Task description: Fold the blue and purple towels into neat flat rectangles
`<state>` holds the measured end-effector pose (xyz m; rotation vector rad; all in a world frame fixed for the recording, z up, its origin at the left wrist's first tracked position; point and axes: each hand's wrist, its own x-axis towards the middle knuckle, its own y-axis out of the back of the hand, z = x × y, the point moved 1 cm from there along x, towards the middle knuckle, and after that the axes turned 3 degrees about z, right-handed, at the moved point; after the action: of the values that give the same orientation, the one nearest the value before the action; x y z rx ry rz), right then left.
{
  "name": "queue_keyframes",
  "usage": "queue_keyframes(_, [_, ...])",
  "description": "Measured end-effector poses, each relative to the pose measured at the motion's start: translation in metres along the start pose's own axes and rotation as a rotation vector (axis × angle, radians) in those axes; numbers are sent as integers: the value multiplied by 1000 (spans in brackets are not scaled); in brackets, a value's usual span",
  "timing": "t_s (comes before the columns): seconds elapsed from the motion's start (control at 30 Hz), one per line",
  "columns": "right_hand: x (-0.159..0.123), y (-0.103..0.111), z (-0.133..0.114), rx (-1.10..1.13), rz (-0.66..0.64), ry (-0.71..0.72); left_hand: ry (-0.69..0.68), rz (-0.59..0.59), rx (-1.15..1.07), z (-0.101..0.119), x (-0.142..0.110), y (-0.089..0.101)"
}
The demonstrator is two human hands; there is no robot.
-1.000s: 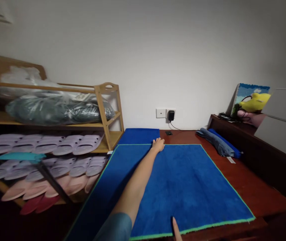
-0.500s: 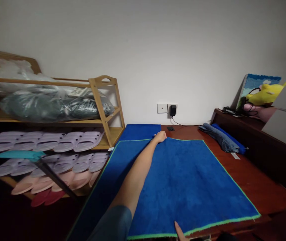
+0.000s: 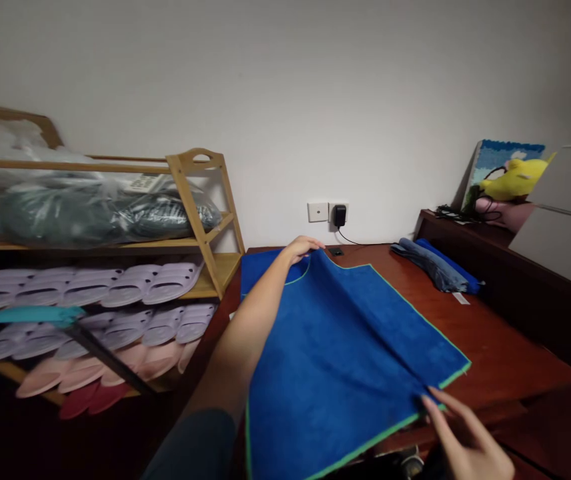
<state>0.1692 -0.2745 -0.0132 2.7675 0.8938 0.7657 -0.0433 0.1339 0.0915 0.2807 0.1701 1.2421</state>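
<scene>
A blue towel (image 3: 325,360) with a bright green edge is spread over the reddish-brown table, its front part hanging toward me. My left hand (image 3: 304,248) pinches the far edge near the wall, lifting it into a peak. Between thumb and fingers, my right hand (image 3: 465,433) grips the near edge at the front right. A raised fold runs diagonally between the two hands. Under the far left part lies another blue cloth (image 3: 260,267), flat on the table and partly hidden by my left arm.
Rolled blue cloths (image 3: 435,267) lie at the table's (image 3: 495,340) right. A black plug (image 3: 339,215) sits in the wall socket, its cord trailing right. On the left stands a wooden rack (image 3: 205,227) with several slippers (image 3: 173,283) and plastic-wrapped bundles (image 3: 75,207). A yellow plush toy (image 3: 515,179) rests far right.
My right hand has come up and right, now pinching the near edge. My left hand has raised the far edge. The towel has shifted and a diagonal fold has formed; the view moved slightly.
</scene>
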Motion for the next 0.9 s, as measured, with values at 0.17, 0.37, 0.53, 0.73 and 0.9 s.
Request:
queue_keyframes(0.17, [76,17,10,122,-62,-140,-35,-76,-71,18,-30,30])
queue_keyframes(0.37, [152,43,5,80,-216,-163,-255,-39,118,40,-66,52])
queue_keyframes(0.53, [199,59,-15,71,-213,-69,-440,87,354,67,-98,60])
queue_keyframes(0.73, [232,66,-60,93,-61,271,-555,198,496,105,-130,74])
queue_keyframes(0.9, [240,63,-95,16,9,376,-560,239,486,130,-146,81])
